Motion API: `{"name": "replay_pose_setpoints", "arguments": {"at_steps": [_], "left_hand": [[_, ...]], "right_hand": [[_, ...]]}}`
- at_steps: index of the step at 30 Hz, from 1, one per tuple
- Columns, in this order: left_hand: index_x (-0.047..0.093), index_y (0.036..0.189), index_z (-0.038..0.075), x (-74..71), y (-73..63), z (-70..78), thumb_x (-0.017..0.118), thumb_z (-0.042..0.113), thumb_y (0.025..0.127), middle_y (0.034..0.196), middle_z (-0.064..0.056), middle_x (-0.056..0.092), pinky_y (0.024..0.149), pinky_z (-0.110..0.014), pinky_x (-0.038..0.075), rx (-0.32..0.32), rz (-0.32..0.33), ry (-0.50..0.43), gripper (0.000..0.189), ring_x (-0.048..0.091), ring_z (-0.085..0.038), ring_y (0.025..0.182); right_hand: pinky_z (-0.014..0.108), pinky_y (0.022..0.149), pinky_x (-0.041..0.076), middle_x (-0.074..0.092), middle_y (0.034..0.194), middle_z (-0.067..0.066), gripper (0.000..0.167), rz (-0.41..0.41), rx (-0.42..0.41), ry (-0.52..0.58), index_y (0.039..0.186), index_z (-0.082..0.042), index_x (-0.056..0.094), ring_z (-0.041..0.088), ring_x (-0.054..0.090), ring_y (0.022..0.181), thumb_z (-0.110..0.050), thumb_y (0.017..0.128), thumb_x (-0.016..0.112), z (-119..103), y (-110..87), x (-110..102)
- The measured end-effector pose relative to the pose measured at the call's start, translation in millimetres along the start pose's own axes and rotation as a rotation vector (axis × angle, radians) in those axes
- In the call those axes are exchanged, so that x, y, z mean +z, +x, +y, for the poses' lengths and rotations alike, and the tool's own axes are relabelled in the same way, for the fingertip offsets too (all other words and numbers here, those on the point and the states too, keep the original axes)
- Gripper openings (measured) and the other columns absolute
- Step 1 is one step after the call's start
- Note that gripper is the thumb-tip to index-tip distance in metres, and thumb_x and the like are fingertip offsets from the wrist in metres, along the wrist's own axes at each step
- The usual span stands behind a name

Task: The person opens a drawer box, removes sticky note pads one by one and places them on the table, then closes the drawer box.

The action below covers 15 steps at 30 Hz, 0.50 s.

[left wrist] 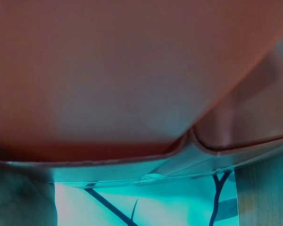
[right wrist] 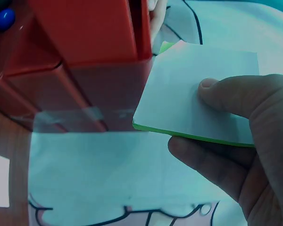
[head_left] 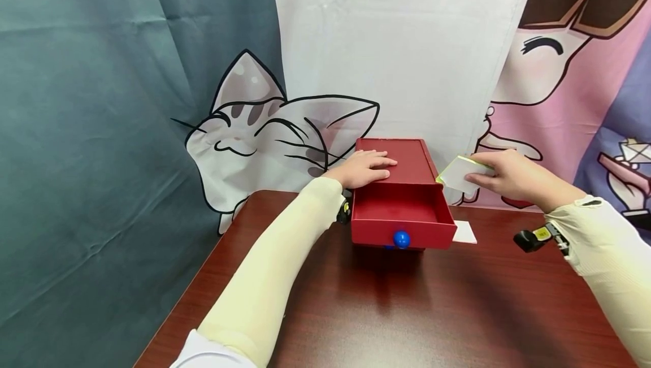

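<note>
A small red drawer box [head_left: 404, 156] stands at the back of the table, its upper drawer [head_left: 373, 233] pulled out by a blue knob's side. My left hand [head_left: 358, 169] rests on top of the box with its fingers straight. To the right of the box, my right hand [head_left: 513, 174] pinches a pad of sticky notes [right wrist: 193, 94] between thumb and fingers. The pad's face is pale and its edges show green. In the head view its near corner overlaps the box's right edge; whether they touch, I cannot tell. Red panels [left wrist: 108, 84] fill most of the left wrist view.
A white slip of paper [head_left: 464, 232] lies on the brown table [head_left: 386, 323], right of the drawer. The blue knob [head_left: 402, 239] sticks out from the drawer front. Behind the table hangs a cloth [head_left: 407, 46] printed with cartoon figures.
</note>
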<state>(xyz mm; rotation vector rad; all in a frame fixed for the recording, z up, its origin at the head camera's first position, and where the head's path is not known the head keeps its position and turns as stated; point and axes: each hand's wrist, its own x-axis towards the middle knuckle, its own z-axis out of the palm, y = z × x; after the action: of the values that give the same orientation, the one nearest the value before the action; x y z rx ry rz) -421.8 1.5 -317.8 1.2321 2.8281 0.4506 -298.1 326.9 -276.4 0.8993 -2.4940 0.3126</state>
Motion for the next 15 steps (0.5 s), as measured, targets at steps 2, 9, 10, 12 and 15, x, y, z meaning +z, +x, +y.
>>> {"name": "replay_pose_setpoints", "arguments": {"at_steps": [2, 9, 10, 12, 15], "left_hand": [[0.047, 0.153, 0.032, 0.1, 0.3, 0.1, 0.046, 0.044, 0.105, 0.165, 0.002, 0.031, 0.125, -0.039, 0.004, -0.002, 0.004, 0.001, 0.049, 0.018, -0.02, 0.154], [0.047, 0.153, 0.032, 0.2, 0.5, 0.5, 0.046, 0.044, 0.105, 0.165, 0.002, 0.031, 0.125, -0.039, 0.005, -0.005, 0.004, 0.007, 0.049, 0.018, -0.02, 0.154], [0.047, 0.153, 0.032, 0.4, 0.6, 0.2, 0.046, 0.044, 0.105, 0.165, 0.002, 0.031, 0.125, -0.038, 0.005, -0.005, 0.003, 0.007, 0.05, 0.018, -0.02, 0.154], [0.047, 0.153, 0.032, 0.7, 0.7, 0.1, 0.046, 0.044, 0.105, 0.165, 0.002, 0.031, 0.125, -0.039, 0.005, -0.006, 0.003, 0.01, 0.049, 0.019, -0.02, 0.154], [0.047, 0.153, 0.032, 0.5, 0.7, 0.7, 0.047, 0.043, 0.105, 0.164, 0.003, 0.031, 0.125, -0.039, 0.005, -0.008, 0.001, 0.009, 0.049, 0.019, -0.02, 0.154]], "right_hand": [[0.025, 0.056, 0.043, 0.061, 0.072, -0.014, 0.021, -0.002, 0.006, -0.001, 0.097, -0.014, 0.071, 0.0, 0.048, 0.061, -0.007, 0.081, 0.083, 5, -5.9, 1], [0.028, 0.059, 0.045, 0.064, 0.074, -0.011, 0.019, -0.039, 0.126, 0.001, 0.099, -0.012, 0.07, 0.001, 0.051, 0.063, -0.01, 0.084, 0.081, 22, -25.1, 11], [0.028, 0.06, 0.045, 0.065, 0.075, -0.01, 0.019, -0.041, 0.14, 0.005, 0.1, -0.012, 0.071, 0.001, 0.052, 0.064, -0.01, 0.084, 0.081, 25, -27.9, 13], [0.028, 0.06, 0.045, 0.066, 0.076, -0.009, 0.02, -0.051, 0.168, 0.019, 0.102, -0.011, 0.071, 0.001, 0.053, 0.065, -0.01, 0.085, 0.081, 29, -33.6, 17], [0.028, 0.061, 0.046, 0.066, 0.075, -0.009, 0.017, -0.075, 0.202, 0.039, 0.1, -0.012, 0.071, 0.001, 0.053, 0.066, -0.011, 0.085, 0.08, 35, -42.4, 24]]}}
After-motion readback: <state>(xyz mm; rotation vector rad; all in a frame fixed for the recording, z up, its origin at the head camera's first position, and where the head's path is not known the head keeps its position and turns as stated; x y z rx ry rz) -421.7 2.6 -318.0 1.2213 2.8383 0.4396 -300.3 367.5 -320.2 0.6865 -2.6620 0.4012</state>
